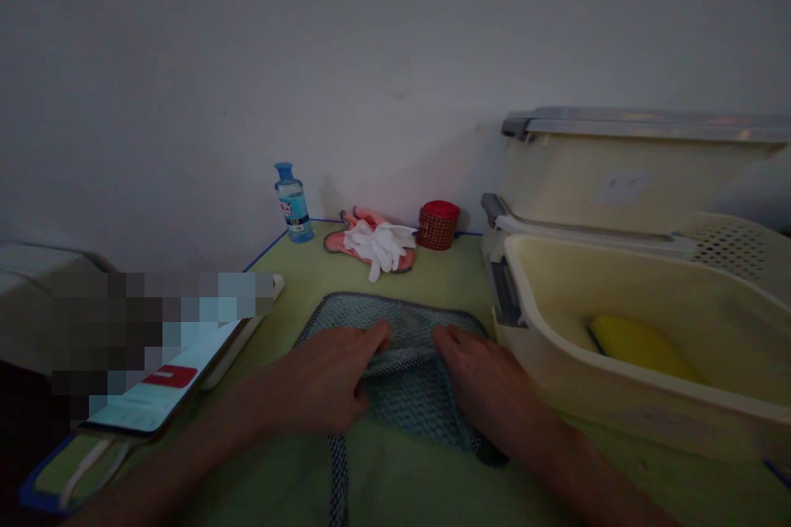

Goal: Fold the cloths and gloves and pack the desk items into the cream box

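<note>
Mesh cloth, teal with checked trim [411, 410], sits on the green table [445, 288] smack between my left grip [325, 377] and right grip [489, 385], both pinching it, folded edge running crosswise, neither's nearer.

1. No text, brand or number is legible.
2. Bottle [300, 234], far-left corner of bench [290, 280]: blue label [294, 210] with red patch; lettering too small to read.
3. Phone [139, 412], left edge: red block [179, 376] with white mark on screen; writing unreadable.
4. Rear bin [556, 181], far-right corner: pale sticker [624, 186], marks blurred.
</note>
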The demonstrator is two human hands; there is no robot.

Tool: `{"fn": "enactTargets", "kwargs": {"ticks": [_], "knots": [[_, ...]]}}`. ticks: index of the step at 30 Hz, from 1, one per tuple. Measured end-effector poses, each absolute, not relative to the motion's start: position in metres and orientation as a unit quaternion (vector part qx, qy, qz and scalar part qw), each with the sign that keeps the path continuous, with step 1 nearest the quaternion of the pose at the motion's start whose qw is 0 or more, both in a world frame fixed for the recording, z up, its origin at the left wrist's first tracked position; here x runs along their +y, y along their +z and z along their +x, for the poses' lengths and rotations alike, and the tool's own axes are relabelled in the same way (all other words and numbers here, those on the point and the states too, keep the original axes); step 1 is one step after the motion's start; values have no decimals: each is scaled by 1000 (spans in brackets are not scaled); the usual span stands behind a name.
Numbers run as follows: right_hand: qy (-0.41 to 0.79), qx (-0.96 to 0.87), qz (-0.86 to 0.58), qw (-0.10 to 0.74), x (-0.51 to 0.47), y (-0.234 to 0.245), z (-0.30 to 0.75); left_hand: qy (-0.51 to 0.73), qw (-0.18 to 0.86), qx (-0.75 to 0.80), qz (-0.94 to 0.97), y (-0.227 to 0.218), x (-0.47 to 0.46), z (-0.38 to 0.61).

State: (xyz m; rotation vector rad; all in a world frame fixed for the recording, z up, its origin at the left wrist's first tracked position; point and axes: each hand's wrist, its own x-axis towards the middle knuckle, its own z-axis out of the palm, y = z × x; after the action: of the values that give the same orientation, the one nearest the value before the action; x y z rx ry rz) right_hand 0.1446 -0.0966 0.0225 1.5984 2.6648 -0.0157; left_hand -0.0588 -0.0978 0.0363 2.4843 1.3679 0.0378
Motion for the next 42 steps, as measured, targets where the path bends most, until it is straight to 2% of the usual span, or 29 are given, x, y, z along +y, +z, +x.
{"fn": "enactTargets", "kwargs": {"ticks": [8,13,17,20,24,27,33,42], "knots": [[-28,855,517,2,-97,21,146,-59,172,493,851,64,-77,-83],[-65,848,526,-32,-100,23,145,-32,89,567,818,49,-58,-76],[-76,843,532,-22,-103,26,146,-11,46,628,777,30,-49,-67],[-89,844,528,-2,-106,29,150,-2,90,617,782,22,-47,-72],[-149,852,501,-21,-109,34,157,-51,170,553,814,23,-51,-85],[-169,854,491,-25,-111,36,159,-41,186,532,825,28,-55,-91],[-136,857,497,-28,-106,30,158,-6,184,564,805,31,-56,-93],[-27,834,550,29,-103,32,143,5,137,602,787,16,-50,-92]]}}
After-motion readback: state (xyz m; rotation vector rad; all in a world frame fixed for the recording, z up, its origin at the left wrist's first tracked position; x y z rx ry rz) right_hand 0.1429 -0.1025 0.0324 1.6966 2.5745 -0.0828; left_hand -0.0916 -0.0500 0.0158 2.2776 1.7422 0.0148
